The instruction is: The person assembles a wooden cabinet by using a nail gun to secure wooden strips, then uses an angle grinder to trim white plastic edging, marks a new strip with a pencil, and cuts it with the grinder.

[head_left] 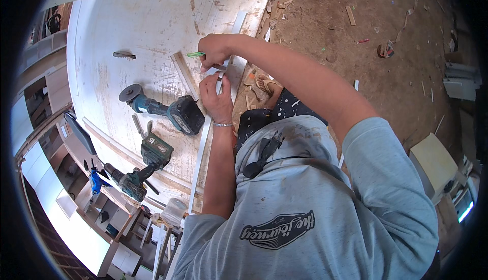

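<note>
A long, narrow white strip (201, 150) lies along the near edge of the worktable. My left hand (217, 102) is closed around this strip, its thumb and fingertips beside a small dark mark or piece that I cannot make out. Just beyond it, my right hand (217, 50) is closed, with a slim green pen or pencil (195, 54) poking out to its left. A flat greyish piece (219, 67) shows under the right fingers; its kind is unclear. The hands nearly touch each other. A short wooden slat (184, 74) lies left of them.
On the stained white worktable (152, 21) rest an angle grinder (165, 111), a cordless drill (133, 182), a separate battery-like dark green block (156, 149) and a small dark object (124, 55). Wood scraps (351, 16) litter the dirt floor (325, 41) at the right. A beige box (432, 165) stands there.
</note>
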### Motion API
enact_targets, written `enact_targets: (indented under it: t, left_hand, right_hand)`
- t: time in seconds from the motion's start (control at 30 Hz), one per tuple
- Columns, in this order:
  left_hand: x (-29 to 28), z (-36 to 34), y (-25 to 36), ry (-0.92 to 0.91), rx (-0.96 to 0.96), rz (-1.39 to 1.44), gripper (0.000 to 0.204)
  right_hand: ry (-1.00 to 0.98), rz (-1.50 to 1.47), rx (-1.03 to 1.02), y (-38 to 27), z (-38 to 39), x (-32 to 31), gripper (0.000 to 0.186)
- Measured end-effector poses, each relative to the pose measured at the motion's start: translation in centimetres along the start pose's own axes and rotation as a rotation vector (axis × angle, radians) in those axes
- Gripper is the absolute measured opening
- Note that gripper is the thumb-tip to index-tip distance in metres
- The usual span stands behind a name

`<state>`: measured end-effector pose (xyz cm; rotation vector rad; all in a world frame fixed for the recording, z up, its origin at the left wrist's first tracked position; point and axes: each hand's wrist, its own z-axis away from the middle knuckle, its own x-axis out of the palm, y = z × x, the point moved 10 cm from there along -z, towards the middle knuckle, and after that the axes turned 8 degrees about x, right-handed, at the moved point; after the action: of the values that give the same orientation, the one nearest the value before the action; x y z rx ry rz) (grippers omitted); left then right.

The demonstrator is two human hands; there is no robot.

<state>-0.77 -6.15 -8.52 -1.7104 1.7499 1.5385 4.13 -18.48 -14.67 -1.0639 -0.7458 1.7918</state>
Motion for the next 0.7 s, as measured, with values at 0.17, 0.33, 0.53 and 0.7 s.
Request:
enact_targets:
  t: [0.17,0.33,0.53,0.7]
  left_hand:
    - [-0.03,-0.02,-0.03,0.004,-0.002,0.001,0.027]
    - [0.11,-0.09,0.14,0.008,0.018,-0.006,0.028]
    - [0.11,-0.08,0.23,0.026,0.02,-0.012,0.031]
    - [0.1,-0.02,0.29,0.029,0.029,-0.027,0.031]
  right_hand:
    - [0.012,0.018,-0.009,-0.18,0.03,-0.19,0.035]
    - [-0.002,0.006,-0.003,0.02,-0.17,-0.03,0.035]
    - [-0.012,0.011,-0.007,-0.08,0.01,-0.05,0.035]
    - [-0.003,-0.003,-0.022,-0.05,-0.06,-0.04,0.035]
